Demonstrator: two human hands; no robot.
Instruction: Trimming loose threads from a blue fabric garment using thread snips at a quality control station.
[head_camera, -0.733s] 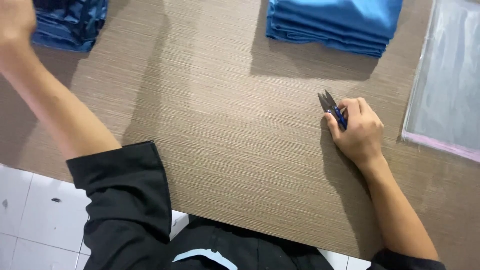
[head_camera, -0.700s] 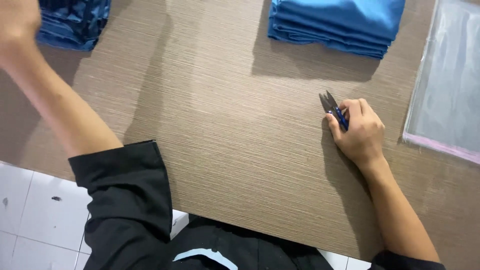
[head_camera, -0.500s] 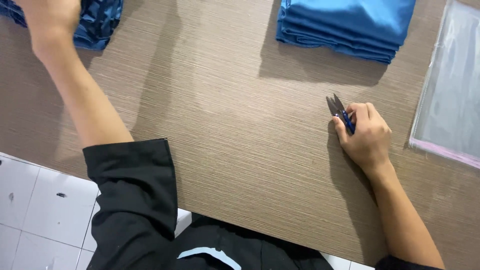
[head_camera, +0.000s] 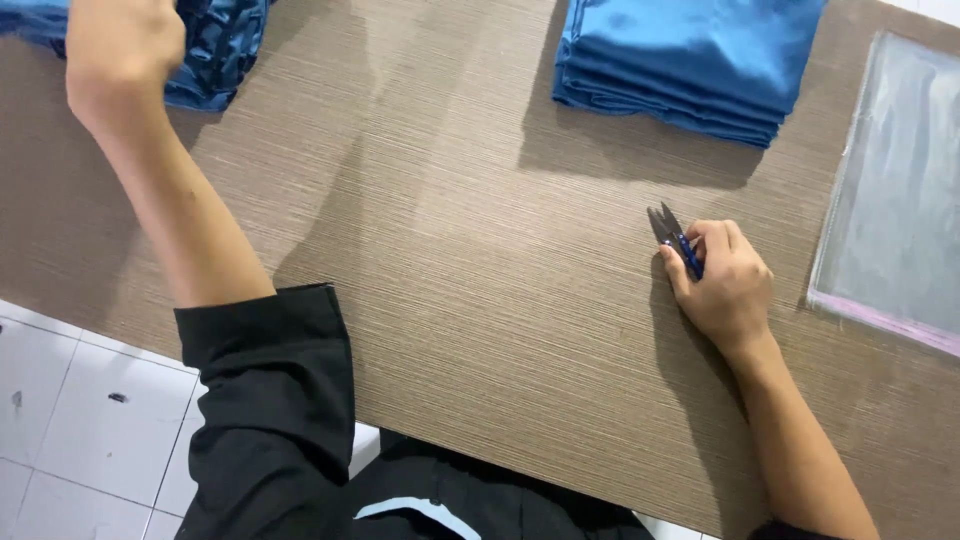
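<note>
Blue-handled small thread snips (head_camera: 676, 241) lie in the right hand (head_camera: 728, 288), fingers closed around them, the hand resting on the brown wooden table (head_camera: 450, 300). The left hand (head_camera: 122, 50) seems to grip one dark blue crumpled cloth (head_camera: 215, 50), probably to pull it nearer. One folded blue fabric stack (head_camera: 690, 55) and one clear plastic bag (head_camera: 895, 220) wait apart.

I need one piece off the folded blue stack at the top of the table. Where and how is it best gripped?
Probably the stack's near edge, coming from the person's side: the layers show separately there, so fingers could pinch the top one. The right hand holding snips is nearest.
</note>
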